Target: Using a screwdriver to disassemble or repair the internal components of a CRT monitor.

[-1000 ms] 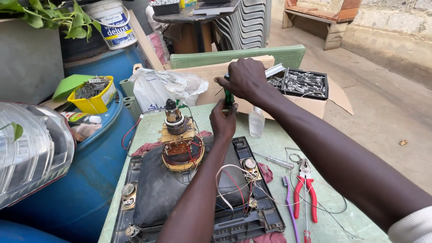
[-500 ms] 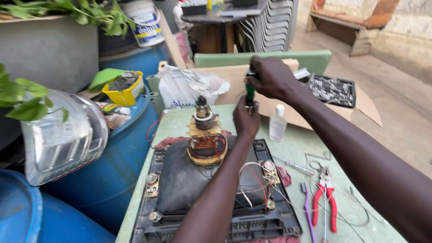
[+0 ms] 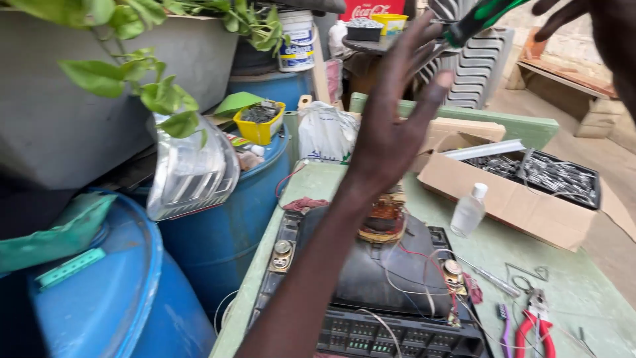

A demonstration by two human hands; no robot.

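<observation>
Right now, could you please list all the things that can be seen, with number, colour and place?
picture tube: one, black, face down on the table, copper coil on its neck
table: one, pale green
cardboard box: one, brown, back right, holds a black tray of metal parts
small bottle: one, clear, beside the box
pliers: one, red handles, front right
barrels: two, blue, left
yellow tub: one, on the far barrel
plastic bag: one, white, behind the table
screwdriver: one, green handle, top
left hand: open, raised above the tube
right hand: top right, at the screwdriver
</observation>
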